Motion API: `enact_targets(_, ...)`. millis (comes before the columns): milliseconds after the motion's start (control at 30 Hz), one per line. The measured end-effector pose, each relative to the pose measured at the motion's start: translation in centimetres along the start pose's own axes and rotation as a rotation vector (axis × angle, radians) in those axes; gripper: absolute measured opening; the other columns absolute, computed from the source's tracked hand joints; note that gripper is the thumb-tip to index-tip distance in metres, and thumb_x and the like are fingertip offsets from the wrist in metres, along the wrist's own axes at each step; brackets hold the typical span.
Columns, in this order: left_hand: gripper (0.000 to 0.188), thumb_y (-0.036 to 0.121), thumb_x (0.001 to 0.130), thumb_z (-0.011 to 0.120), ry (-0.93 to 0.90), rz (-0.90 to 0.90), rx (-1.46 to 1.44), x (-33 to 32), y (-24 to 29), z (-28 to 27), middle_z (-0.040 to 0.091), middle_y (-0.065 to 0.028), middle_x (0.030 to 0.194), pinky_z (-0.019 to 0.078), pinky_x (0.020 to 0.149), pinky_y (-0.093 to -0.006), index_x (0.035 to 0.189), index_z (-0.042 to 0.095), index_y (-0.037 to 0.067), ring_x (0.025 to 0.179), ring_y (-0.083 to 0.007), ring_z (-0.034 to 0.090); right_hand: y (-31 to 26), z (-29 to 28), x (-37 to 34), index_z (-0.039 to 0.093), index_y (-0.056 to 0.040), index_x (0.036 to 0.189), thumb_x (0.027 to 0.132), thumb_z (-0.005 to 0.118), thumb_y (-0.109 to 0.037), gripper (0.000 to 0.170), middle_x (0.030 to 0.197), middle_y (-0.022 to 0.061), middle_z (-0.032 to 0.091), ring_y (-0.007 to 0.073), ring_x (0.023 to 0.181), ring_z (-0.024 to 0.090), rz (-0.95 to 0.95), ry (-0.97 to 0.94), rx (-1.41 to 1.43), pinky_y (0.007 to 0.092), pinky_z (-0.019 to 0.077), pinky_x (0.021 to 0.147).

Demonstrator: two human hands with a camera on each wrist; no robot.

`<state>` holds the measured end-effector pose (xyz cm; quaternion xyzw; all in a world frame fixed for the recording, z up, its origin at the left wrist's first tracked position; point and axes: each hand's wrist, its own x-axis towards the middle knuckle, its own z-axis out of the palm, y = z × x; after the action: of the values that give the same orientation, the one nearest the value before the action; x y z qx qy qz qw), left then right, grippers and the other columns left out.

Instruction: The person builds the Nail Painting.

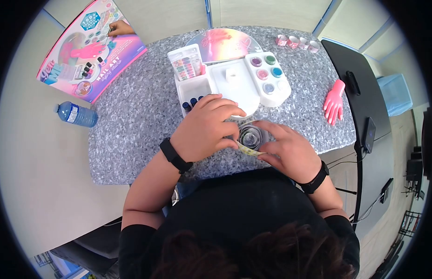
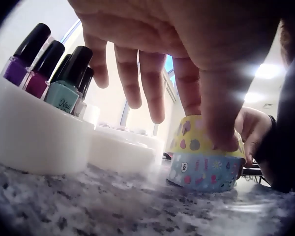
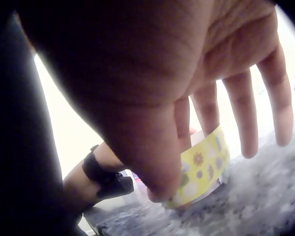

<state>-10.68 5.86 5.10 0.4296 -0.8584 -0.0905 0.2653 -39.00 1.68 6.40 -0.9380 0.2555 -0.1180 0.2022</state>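
Note:
Between the two hands is a coiled, patterned sticker strip (image 1: pixel 250 136), wound in several rings. The left wrist view shows its yellow band (image 2: pixel 189 137) above a light blue band (image 2: pixel 199 172) close to the granite surface. My left hand (image 1: pixel 206 125) pinches the yellow band between thumb and index finger, its other fingers spread. From the other side, my right hand (image 1: pixel 293 151) pinches the band with its thumb and fingers; in the right wrist view the yellow band (image 3: pixel 204 164) slants, and two fingers of that hand (image 3: pixel 152 83) extend beyond it.
Just beyond the hands stands a white tray station (image 1: pixel 234 86) with nail polish bottles (image 2: pixel 69 81) and glitter pots (image 1: pixel 263 74). A pink model hand (image 1: pixel 334 103) and small paper rings (image 1: pixel 293 43) lie right. At left are a water bottle (image 1: pixel 77 114) and a product box (image 1: pixel 92 51).

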Motion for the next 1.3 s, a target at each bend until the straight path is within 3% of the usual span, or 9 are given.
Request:
enact_targets(367,0.024,0.032,0.072,0.091,-0.042,0.031,-0.030,-0.2,-0.1,-1.2,0.073,0.0003,0.133,0.0429,0.119,-0.0504,0.079,0.074,0.015,0.137,-0.0286,0.060,-0.3,0.4,0.2,0.080,-0.0109,0.091,0.089,0.081,-0.024,0.013,0.144,0.0034,0.064,0.0291,0.112,0.067,-0.011,0.005,-0.002,0.0438,0.0563,0.095)
enact_targets(767,0.024,0.036,0.072,0.092,-0.122,0.045,-0.030,-0.6,-0.4,-0.8,0.072,0.0013,0.138,0.0377,0.125,-0.0551,0.079,0.078,0.018,0.143,-0.0290,0.057,-0.5,0.7,0.1,0.081,-0.0136,0.096,0.089,0.081,-0.023,0.012,0.145,0.0042,0.064,0.0303,0.113,0.068,-0.023,0.032,-0.027,0.0437,0.0562,0.096)
enact_targets(1100,0.031,0.039,0.072,0.094,-0.098,0.046,-0.041,-0.2,0.0,-0.6,0.072,-0.0020,0.138,0.0393,0.122,-0.0534,0.086,0.077,0.017,0.141,-0.0298,0.058,-0.5,0.7,0.0,0.076,-0.0132,0.107,0.090,0.081,-0.020,0.019,0.147,0.0071,0.064,0.0322,0.117,0.070,-0.047,0.044,-0.017,0.0448,0.0570,0.097)
enact_targets(1300,0.033,0.034,0.073,0.093,-0.066,0.013,-0.040,-0.1,0.0,-0.1,0.070,-0.0038,0.141,0.0423,0.120,-0.0509,0.095,0.076,0.016,0.139,-0.0306,0.059,-0.2,0.7,0.0,0.073,-0.0121,0.109,0.090,0.080,-0.017,0.022,0.142,0.0066,0.067,0.0319,0.110,0.072,-0.037,0.079,0.001,0.0448,0.0582,0.092)
